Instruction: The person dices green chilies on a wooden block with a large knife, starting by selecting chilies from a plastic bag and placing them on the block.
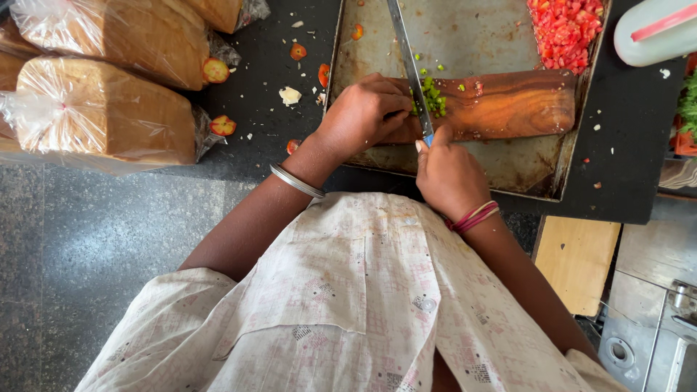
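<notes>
Green chilli pieces lie in a small chopped heap on the wooden board, directly under your knife blade and just beyond the fingertips of both hands. Your left hand sits curled over the near-left end of the board, knuckles forward, fingers bunched against the heap — whether it pinches an uncut piece cannot be told. Your right hand is clenched around the knife handle, the blade running away from you, its long axis nearly crosswise to the board's length. The left fingers are the nearer to the heap — touching or just beside the blade's flat.

Surroundings: the board rests inside a metal tray; diced tomato is piled at the tray's far right corner, well apart from your fingers. Tomato ends lie on the dark counter to the left, beside bagged bread loaves. Nothing obstructs the blade's path.
</notes>
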